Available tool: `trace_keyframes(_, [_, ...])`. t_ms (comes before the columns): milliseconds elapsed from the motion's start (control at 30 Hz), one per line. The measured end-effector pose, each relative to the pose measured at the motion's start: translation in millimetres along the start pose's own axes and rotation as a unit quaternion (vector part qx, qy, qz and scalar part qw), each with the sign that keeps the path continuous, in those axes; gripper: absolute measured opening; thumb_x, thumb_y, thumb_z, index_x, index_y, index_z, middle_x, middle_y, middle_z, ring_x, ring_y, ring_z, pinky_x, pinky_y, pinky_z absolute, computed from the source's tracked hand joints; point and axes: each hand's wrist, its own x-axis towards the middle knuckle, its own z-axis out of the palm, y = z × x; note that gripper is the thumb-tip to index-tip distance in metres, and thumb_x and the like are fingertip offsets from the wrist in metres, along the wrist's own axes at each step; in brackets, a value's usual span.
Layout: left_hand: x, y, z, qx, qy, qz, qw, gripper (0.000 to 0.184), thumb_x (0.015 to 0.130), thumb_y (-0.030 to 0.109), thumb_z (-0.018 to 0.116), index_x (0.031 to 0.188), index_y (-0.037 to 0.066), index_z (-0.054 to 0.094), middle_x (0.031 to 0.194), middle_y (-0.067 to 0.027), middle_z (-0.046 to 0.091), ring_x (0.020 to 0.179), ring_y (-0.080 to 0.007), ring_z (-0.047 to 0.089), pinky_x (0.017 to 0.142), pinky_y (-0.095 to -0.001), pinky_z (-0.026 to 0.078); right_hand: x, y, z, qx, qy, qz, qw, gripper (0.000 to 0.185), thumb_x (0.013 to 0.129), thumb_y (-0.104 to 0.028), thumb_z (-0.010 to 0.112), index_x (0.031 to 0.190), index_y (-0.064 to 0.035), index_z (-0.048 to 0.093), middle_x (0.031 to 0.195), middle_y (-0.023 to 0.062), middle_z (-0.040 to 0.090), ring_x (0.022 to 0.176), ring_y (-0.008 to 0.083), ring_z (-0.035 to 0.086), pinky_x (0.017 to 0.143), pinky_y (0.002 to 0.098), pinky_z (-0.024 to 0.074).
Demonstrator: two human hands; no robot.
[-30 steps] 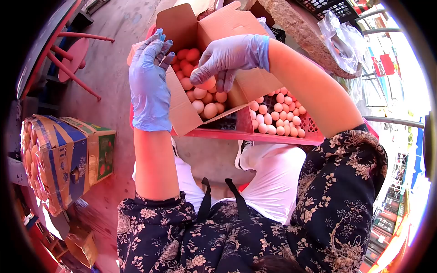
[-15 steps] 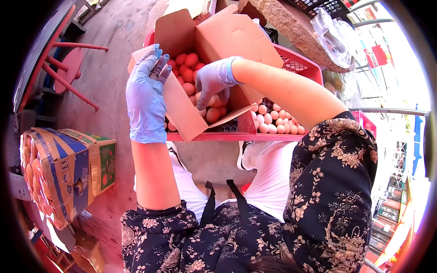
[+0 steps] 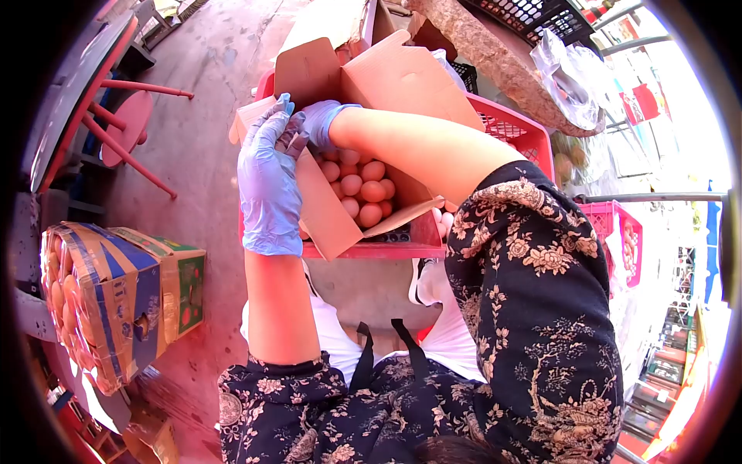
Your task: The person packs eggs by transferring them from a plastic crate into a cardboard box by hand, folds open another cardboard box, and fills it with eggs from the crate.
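My left hand point(image 3: 270, 182), in a blue glove, is at the left side of an open cardboard box point(image 3: 323, 205). Its fingers curl beside the box's side flap; what they hold, if anything, is hidden. Brown eggs point(image 3: 372, 191) lie loose in a pile inside the box. My right hand point(image 3: 318, 124), also gloved, reaches across the box to its upper left, close to my left fingers. Its own fingers are out of sight behind the left hand and the cardboard, so their grip does not show. The box rests on a red plastic crate point(image 3: 386, 251).
More pale eggs point(image 3: 443, 220) sit in the crate, right of the box. A taped carton point(image 3: 127, 301) of eggs stands on the floor at left, below a red stool point(image 3: 127, 127). A stone slab edge point(image 3: 502, 66) and a black crate point(image 3: 533, 17) lie beyond.
My right hand has moved from the eggs in the near part of the box up and left, next to my left hand. More eggs now show. The view has shifted slightly.
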Motion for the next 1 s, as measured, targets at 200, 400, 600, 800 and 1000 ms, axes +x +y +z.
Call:
trace_keyframes(200, [-9,-3,16,0.038,0.004,-0.018,0.999,0.038,0.096,0.014,0.043,0.129,-0.003,0.048,0.124,-0.0125,0.054,0.114,-0.0227,0.054,0.094,-0.0311,0.044,-74,9,-27,-0.009,0.085,-0.084,0.993,0.034,0.081,-0.029,0.066,0.11,-0.011,0.066,0.093,0.0162,0.068,0.089,0.0313,0.064,0.082,0.0368,0.049])
trace_keyframes(400, [-2,-26,29,0.043,-0.008,-0.024,0.999,0.037,0.096,0.013,0.044,0.13,-0.003,0.048,0.125,-0.0124,0.056,0.114,-0.0237,0.054,0.097,-0.0337,0.043,-258,73,-43,0.359,0.297,-0.172,0.868,0.034,0.09,-0.034,0.061,0.107,-0.0049,0.068,0.087,0.004,0.068,0.08,0.0119,0.065,0.068,0.0243,0.0508])
trace_keyframes(600, [-16,-48,68,0.075,-0.036,-0.043,0.996,0.036,0.098,0.012,0.038,0.129,-0.003,0.048,0.134,-0.0122,0.05,0.118,-0.0237,0.053,0.1,-0.0334,0.041,-301,209,81,0.525,0.355,0.072,0.77,0.026,0.094,-0.025,0.056,0.109,-0.0052,0.064,0.094,0.0022,0.065,0.075,0.0086,0.061,0.064,0.0198,0.0501])
trace_keyframes(800, [-14,-54,79,0.107,-0.054,-0.053,0.991,0.036,0.098,0.012,0.038,0.13,-0.001,0.047,0.138,-0.0107,0.047,0.122,-0.0232,0.05,0.101,-0.0323,0.04,-203,260,189,0.29,0.308,0.261,0.868,0.038,0.078,-0.036,0.064,0.098,-0.0042,0.066,0.101,0.017,0.067,0.095,0.0318,0.064,0.083,0.0369,0.0491])
trace_keyframes(1000, [-5,-65,81,0.128,-0.057,-0.048,0.989,0.036,0.099,0.013,0.037,0.13,-0.002,0.047,0.138,-0.0105,0.047,0.122,-0.0226,0.05,0.101,-0.0318,0.04,-174,258,192,0.195,0.324,0.341,0.861,0.045,0.076,-0.04,0.062,0.108,-0.0083,0.063,0.106,0.0185,0.064,0.099,0.032,0.061,0.087,0.0386,0.0491])
